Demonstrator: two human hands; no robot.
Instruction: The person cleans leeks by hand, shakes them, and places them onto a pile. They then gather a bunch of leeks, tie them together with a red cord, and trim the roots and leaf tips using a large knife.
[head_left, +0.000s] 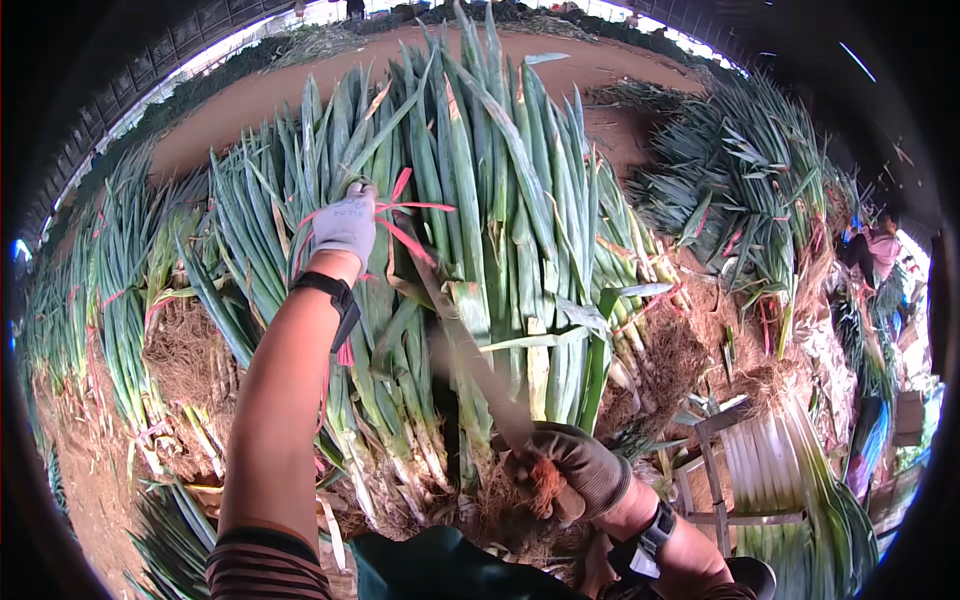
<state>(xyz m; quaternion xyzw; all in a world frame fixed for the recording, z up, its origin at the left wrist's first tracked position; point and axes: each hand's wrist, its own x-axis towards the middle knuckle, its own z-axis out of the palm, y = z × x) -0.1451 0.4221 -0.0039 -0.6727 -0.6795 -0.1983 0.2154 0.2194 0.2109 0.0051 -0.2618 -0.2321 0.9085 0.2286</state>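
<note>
A large bundle of leeks point(490, 220) lies in front of me, green leaves away and rooted white ends close by. My left hand point(344, 222), in a pale grey glove, is closed at a red tie point(415, 207) among the leaves; its loose ends stick out to the right. My right hand point(580, 470), in a darker grey-brown glove, grips a long knife point(480, 365) by a handle wrapped in reddish material. The blade slants up and left across the leeks, its tip close to the tie. Motion blurs part of the blade.
More tied leeks point(120, 260) stand to the left, and another heap point(745, 165) lies at the right. Beside my right arm is a metal frame point(715, 480) with trimmed leeks point(790, 470) next to it. Another person point(873, 250) is at the far right.
</note>
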